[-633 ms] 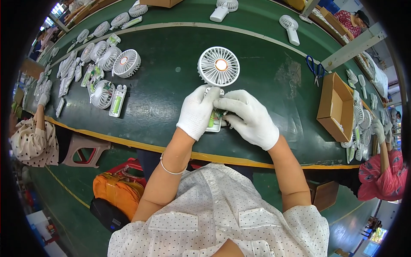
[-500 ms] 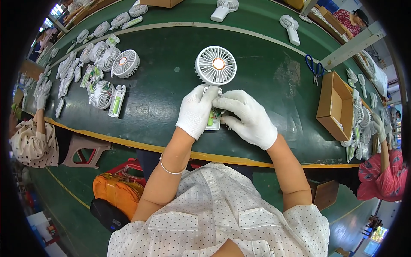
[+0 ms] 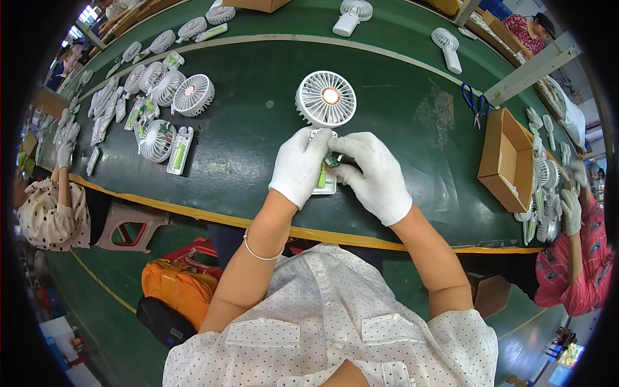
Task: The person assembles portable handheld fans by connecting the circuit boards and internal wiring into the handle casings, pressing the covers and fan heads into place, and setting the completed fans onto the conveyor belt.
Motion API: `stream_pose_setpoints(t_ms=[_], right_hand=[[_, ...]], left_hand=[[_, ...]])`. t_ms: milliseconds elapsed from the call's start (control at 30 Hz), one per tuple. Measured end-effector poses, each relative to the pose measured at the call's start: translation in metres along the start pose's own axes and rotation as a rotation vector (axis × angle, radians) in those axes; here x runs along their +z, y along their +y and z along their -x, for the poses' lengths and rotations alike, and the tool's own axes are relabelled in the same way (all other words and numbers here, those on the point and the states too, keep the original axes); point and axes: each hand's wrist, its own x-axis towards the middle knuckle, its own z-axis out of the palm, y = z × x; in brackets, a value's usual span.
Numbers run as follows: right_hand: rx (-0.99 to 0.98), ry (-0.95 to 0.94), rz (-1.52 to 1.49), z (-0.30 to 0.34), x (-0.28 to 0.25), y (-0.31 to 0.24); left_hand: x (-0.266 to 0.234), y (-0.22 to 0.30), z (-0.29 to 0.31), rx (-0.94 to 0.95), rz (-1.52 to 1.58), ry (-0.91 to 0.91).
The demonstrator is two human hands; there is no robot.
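In front of me on the green table lies a small handheld fan, its round white head point(image 3: 327, 99) with an orange ring pointing away from me. Its handle is opened up and shows a green battery point(image 3: 322, 177) in a white shell. My gloved left hand point(image 3: 299, 166) is closed on the upper part of this handle. My gloved right hand point(image 3: 376, 177) pinches a small green circuit board point(image 3: 332, 159) at the handle's right side, thumb below and fingers above. The fingertips hide part of the board and the handle's top.
Several fan heads point(image 3: 193, 95) and opened handles point(image 3: 180, 151) lie to the left. Blue-handled scissors point(image 3: 475, 103) and an open cardboard box point(image 3: 508, 161) are at the right. Beyond a pale strip, finished-looking fans point(image 3: 446, 49) rest on a green belt. Co-workers' gloved hands point(image 3: 571, 211) show at both sides.
My right hand has shifted slightly left and in, its fingers bunching closer around the circuit board, which shows more now. The fans on the far belt have moved right.
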Motion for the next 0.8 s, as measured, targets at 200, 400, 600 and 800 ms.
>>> stream_pose_setpoints(t_ms=[200, 400, 600, 800], right_hand=[[-0.024, 0.090, 0.147, -0.001, -0.005, 0.000], [-0.034, 0.082, 0.144, 0.000, -0.009, 0.002], [-0.156, 0.151, 0.091, -0.007, -0.013, 0.000], [-0.143, 0.139, 0.119, -0.003, -0.014, -0.002]], left_hand=[[0.005, 0.019, 0.010, -0.124, 0.077, -0.070], [0.006, 0.016, 0.008, -0.088, -0.007, -0.130], [0.005, 0.013, 0.007, -0.206, 0.166, -0.160], [0.005, 0.019, 0.009, -0.293, 0.259, -0.183]])
